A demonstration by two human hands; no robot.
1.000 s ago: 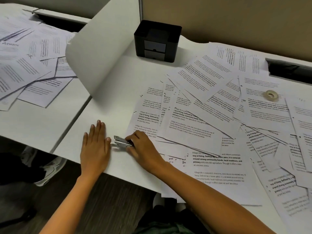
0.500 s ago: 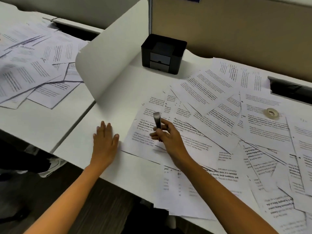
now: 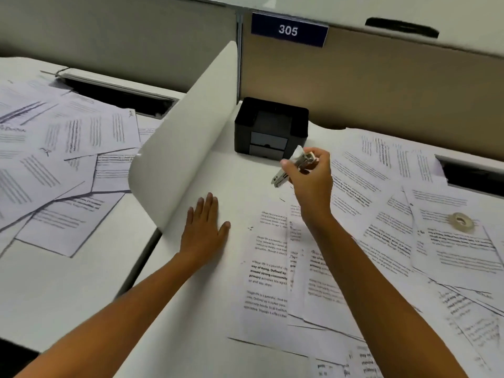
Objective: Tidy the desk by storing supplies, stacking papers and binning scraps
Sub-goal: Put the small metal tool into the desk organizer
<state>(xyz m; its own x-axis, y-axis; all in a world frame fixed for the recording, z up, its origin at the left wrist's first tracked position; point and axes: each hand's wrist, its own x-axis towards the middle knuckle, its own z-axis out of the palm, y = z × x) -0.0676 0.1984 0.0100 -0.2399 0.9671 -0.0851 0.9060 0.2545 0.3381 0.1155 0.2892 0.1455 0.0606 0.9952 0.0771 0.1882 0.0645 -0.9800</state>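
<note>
Stapler [image 3: 296, 166] in grip of right hand [image 3: 312, 184] near black organizer [image 3: 270, 126]; left hand [image 3: 204, 231] flat on desk [image 3: 240, 181]

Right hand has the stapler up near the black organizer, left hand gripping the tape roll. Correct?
Wrong on the left hand: in the head view it lies flat on the desk, holding nothing; the tape roll sits untouched on papers. Right hand does hold the stapler near the black organizer.

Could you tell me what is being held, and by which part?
The right hand grips a metal stapler around its middle, both ends protruding; the left hand rests flat on the desk, empty.
</note>
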